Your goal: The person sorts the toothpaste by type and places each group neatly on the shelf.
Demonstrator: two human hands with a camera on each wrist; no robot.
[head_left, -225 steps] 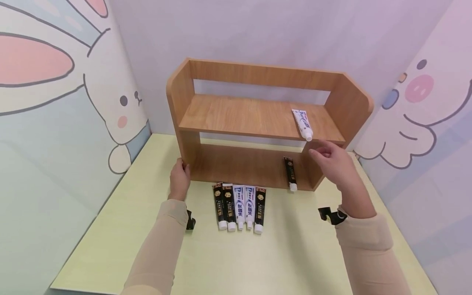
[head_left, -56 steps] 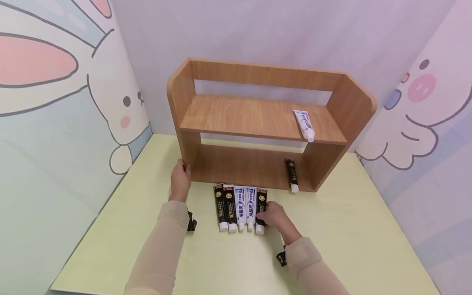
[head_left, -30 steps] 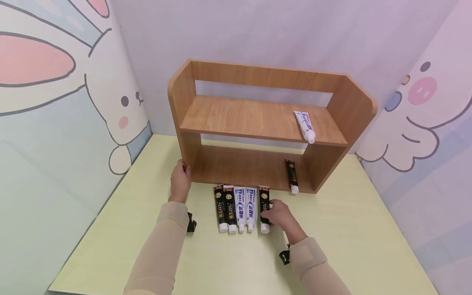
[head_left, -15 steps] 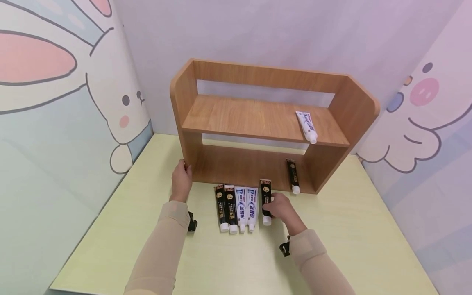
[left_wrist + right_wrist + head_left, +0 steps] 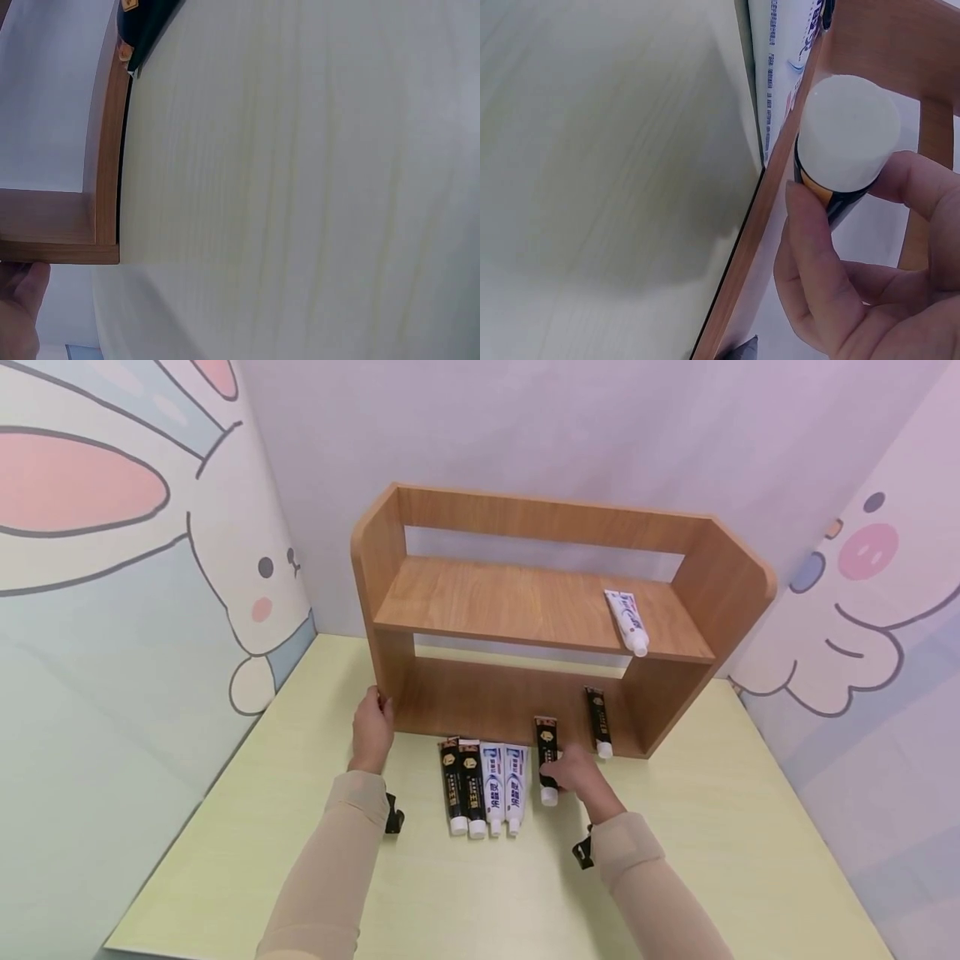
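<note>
In the head view my right hand [image 5: 576,770] pinches a black toothpaste tube [image 5: 547,745] with a white cap. Its flat end is over the lower board's front edge. The right wrist view shows my thumb and fingers [image 5: 817,259] around the tube, just behind its white cap [image 5: 849,133]. My left hand [image 5: 372,731] holds the lower left side of the wooden shelf [image 5: 540,522], its fingers partly hidden. Left of the held tube lie two black toothpaste tubes [image 5: 472,787] and two white toothpaste tubes [image 5: 514,787], side by side on the table.
Another black tube [image 5: 597,720] lies on the lower board, toward the right. A white tube [image 5: 627,620] lies on the upper board, its cap reaching past the front edge. The pale yellow table [image 5: 465,902] is bounded by walls with cartoon drawings [image 5: 247,585].
My right hand came down from beside the upper board, took the rightmost black tube from the row, and moved it right and forward to the lower board's edge. My left hand stayed at the shelf.
</note>
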